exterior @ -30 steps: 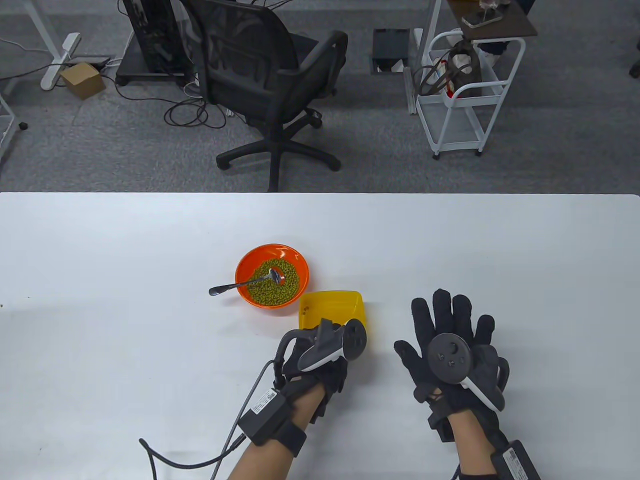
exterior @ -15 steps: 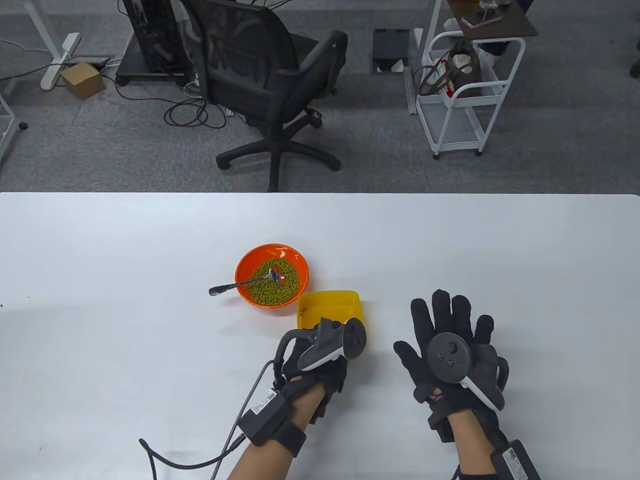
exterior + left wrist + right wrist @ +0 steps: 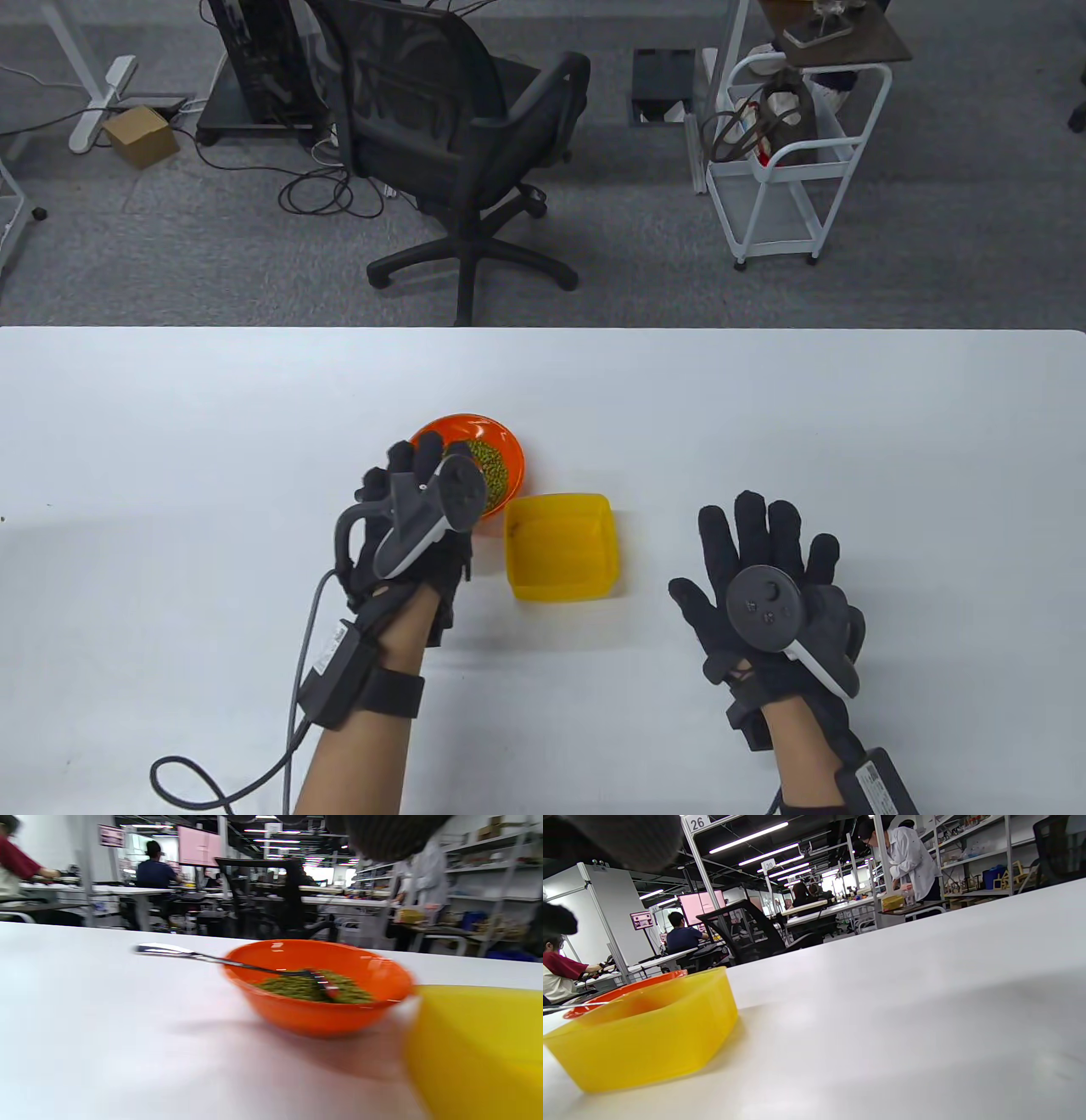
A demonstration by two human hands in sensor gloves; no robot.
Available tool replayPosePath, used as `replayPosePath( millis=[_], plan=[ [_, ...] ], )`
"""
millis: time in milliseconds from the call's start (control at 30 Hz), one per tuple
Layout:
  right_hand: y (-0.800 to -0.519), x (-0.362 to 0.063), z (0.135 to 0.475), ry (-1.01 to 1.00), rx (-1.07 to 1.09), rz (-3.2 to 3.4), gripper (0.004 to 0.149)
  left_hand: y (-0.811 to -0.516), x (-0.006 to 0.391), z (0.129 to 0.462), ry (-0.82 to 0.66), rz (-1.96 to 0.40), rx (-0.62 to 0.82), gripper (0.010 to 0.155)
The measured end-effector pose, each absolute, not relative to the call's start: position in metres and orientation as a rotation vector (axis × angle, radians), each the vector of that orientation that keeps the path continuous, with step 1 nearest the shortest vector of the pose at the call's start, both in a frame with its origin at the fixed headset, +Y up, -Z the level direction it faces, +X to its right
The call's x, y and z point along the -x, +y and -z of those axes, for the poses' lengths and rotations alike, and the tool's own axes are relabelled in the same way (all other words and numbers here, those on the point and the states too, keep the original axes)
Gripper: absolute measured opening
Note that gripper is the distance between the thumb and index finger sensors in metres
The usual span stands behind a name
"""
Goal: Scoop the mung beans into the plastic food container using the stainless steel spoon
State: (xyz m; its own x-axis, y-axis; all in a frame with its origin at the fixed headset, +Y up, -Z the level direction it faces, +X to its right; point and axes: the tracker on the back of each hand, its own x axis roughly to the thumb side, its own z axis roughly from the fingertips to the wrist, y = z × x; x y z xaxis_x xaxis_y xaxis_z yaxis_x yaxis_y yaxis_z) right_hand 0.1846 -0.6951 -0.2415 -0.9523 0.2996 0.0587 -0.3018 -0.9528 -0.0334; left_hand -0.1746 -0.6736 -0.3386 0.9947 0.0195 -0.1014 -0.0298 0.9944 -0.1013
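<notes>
Mung beans [image 3: 312, 988] are sitting in the orange bowl [image 3: 506, 441] near the middle of the white table [image 3: 764, 407], where they were a second ago. Order, largest to smallest:

Table: white, carrying everything below.

Right hand [image 3: 768, 594]: lying flat on the table, palm down, fingers spread wide and holding nothing. Staying where it was in both earlier frames, well apart from the container.

Left hand [image 3: 411, 518]: the main change. Half a second ago it was at the near edge of the yellow container; it is now up and to the left, over the near-left side of the bowl and covering where the spoon handle was sticking out. Fingers are pointing away from the person. In the table view the tracker is hiding the fingers, so whether they are touching or gripping the spoon cannot be told; in the left wrist view the visible handle is showing no fingers on it.

Yellow plastic food container [image 3: 560, 548]: just right of and nearer than the bowl, close beside it, now fully uncovered; no heap of beans is showing inside.

Bowl: unmoved, part hidden by the left hand.

Stainless steel spoon [image 3: 203, 957]: seen in the left wrist view only, bowl end lying in the beans, handle leaning out over the rim to the left.
</notes>
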Motion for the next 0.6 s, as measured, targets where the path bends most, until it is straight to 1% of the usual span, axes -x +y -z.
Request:
replayPosePath(
  millis=[133, 200, 367, 467, 533, 600],
  plan=[
    [-0.695, -0.184, 0.242, -0.055, -0.077, -2.836, 0.081, -0.697, 0.207, 0.346, 0.183, 0.043, 0.152, 0.075],
    [-0.695, -0.184, 0.242, -0.051, -0.077, -2.837, 0.081, -0.708, 0.214, 0.347, 0.193, 0.075, 0.162, 0.075],
    [-0.696, -0.184, 0.242, -0.038, -0.070, -2.844, 0.081, -0.730, 0.216, 0.353, 0.194, 0.112, 0.158, 0.074],
    [-0.695, -0.184, 0.242, -0.031, -0.065, -2.845, 0.081, -0.735, 0.211, 0.355, 0.176, 0.168, 0.153, 0.072],
    [-0.695, -0.184, 0.242, -0.028, -0.060, -2.843, 0.081, -0.736, 0.208, 0.355, 0.162, 0.201, 0.123, 0.070],
    [-0.695, -0.184, 0.242, -0.026, -0.057, -2.842, 0.081, -0.735, 0.206, 0.355, 0.148, 0.222, 0.125, 0.069]
  ],
)
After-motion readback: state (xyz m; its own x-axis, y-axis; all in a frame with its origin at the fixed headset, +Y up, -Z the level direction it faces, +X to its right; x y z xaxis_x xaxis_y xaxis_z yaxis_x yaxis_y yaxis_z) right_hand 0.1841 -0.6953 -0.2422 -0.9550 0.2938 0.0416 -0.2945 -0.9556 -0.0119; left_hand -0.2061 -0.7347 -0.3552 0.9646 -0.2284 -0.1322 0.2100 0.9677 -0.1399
